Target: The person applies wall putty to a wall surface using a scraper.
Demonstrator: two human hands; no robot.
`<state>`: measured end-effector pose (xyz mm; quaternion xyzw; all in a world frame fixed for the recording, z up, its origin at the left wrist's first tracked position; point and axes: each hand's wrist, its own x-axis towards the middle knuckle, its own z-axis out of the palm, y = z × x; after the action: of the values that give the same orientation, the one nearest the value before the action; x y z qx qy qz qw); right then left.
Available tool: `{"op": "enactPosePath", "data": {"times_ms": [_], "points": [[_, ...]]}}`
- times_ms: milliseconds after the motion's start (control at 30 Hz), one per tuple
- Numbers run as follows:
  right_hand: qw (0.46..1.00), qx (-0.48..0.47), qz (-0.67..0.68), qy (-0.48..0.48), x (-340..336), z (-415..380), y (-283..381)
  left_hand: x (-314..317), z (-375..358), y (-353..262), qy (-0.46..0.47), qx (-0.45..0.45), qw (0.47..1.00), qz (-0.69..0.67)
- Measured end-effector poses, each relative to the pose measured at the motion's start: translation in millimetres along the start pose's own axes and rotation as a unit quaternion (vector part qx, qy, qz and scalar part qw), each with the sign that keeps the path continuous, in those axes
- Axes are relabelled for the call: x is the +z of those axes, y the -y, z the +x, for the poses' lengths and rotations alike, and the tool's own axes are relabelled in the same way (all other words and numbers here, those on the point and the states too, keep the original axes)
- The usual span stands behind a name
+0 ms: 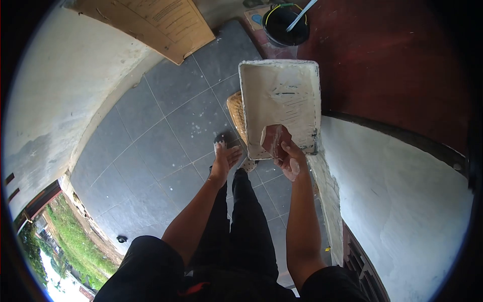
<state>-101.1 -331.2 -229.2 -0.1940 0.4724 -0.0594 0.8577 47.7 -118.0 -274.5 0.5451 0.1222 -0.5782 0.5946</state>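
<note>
Black-trousered legs (241, 226) nearest, bottom middle. Right hand (291, 161) pinches reddish sandpaper piece (275, 139), fingers clenched on it, pressed flat at lower edge of white paint tray (279, 95) sitting on wall ledge (327, 186) mid-frame, probably for reach. Left hand (223, 160) empty, fingers released, hovering beside tray, over grey tiled floor (166, 131).

The tray (279, 95) lay on the wall ledge (327, 181) ahead, with the right hand (291, 160) at its near edge and the left hand (223, 162) to its left. Beyond the tray stood a bucket (286, 24); a board (156, 25) leaned far left.
</note>
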Motion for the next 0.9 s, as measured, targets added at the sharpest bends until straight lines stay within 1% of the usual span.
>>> {"op": "enactPosePath", "data": {"times_ms": [67, 100, 167, 267, 300, 333, 367, 400, 433, 467, 500, 533, 600, 633, 667, 733, 800, 833, 867, 900], "points": [[0.999, -0.033, 0.008, 0.022, 5.9, -28.6, 9.8, -0.4, -20.3, -5.1, -0.013, -0.018, 1.000, 0.019], [0.998, -0.047, 0.013, 0.039, 11.3, -45.7, 14.6, -0.4, -30.8, -8.9, -0.002, -0.004, 1.000, 0.023], [0.995, -0.080, 0.016, 0.064, 27.4, -79.3, 29.4, 3.0, -52.9, -20.6, -0.014, -0.013, 0.999, 0.033], [0.990, -0.122, 0.024, 0.061, 58.2, -132.1, 50.9, 23.1, -87.4, -50.7, 0.007, 0.022, 0.998, 0.058], [0.988, -0.137, 0.041, 0.057, 68.4, -146.2, 59.8, 30.9, -93.2, -59.5, 0.000, 0.017, 0.999, 0.049], [0.985, -0.152, 0.059, 0.051, 76.1, -161.2, 67.7, 36.9, -98.9, -66.6, 0.016, 0.028, 0.998, 0.055], [0.977, -0.189, 0.059, 0.081, 80.3, -173.5, 75.3, 43.3, -102.4, -74.6, 0.024, 0.038, 0.997, 0.064], [0.972, -0.213, 0.057, 0.085, 89.7, -188.3, 88.4, 53.3, -103.9, -84.9, 0.033, 0.049, 0.996, 0.073], [0.962, -0.220, 0.117, 0.112, 102.1, -206.9, 101.2, 64.6, -106.3, -94.9, 0.031, 0.052, 0.996, 0.065], [0.948, -0.225, 0.177, 0.139, 114.4, -225.5, 112.8, 74.5, -108.9, -104.6, 0.049, 0.062, 0.994, 0.072], [0.940, -0.250, 0.164, 0.164, 125.9, -242.5, 125.7, 85.7, -110.2, -115.8, 0.051, 0.068, 0.993, 0.080], [0.933, -0.277, 0.160, 0.167, 133.9, -253.9, 136.7, 97.9, -108.7, -127.8, 0.057, 0.075, 0.992, 0.089], [0.905, -0.298, 0.223, 0.206, 146.8, -278.6, 154.1, 121.0, -107.7, -153.5, 0.090, 0.116, 0.981, 0.129], [0.900, -0.297, 0.251, 0.197, 149.1, -287.6, 163.4, 136.4, -107.6, -167.7, 0.109, 0.139, 0.975, 0.133], [0.888, -0.332, 0.245, 0.202, 157.4, -302.2, 176.1, 156.7, -107.1, -185.5, 0.134, 0.163, 0.968, 0.136], [0.861, -0.392, 0.266, 0.186, 177.0, -342.1, 202.2, 206.7, -104.3, -221.7, 0.194, 0.238, 0.938, 0.162], [0.824, -0.469, 0.259, 0.183, 192.2, -394.8, 229.3, 270.8, -109.5, -257.8, 0.260, 0.357, 0.880, 0.176], [0.804, -0.503, 0.263, 0.179, 199.9, -418.0, 239.9, 310.1, -131.0, -281.6, 0.308, 0.398, 0.850, 0.158], [0.776, -0.549, 0.244, 0.191, 203.5, -443.1, 252.0, 343.9, -155.4, -306.0, 0.321, 0.498, 0.769, 0.240], [0.740, -0.580, 0.265, 0.214, 209.4, -470.2, 263.6, 378.6, -183.6, -325.4, 0.365, 0.542, 0.716, 0.247]]}}
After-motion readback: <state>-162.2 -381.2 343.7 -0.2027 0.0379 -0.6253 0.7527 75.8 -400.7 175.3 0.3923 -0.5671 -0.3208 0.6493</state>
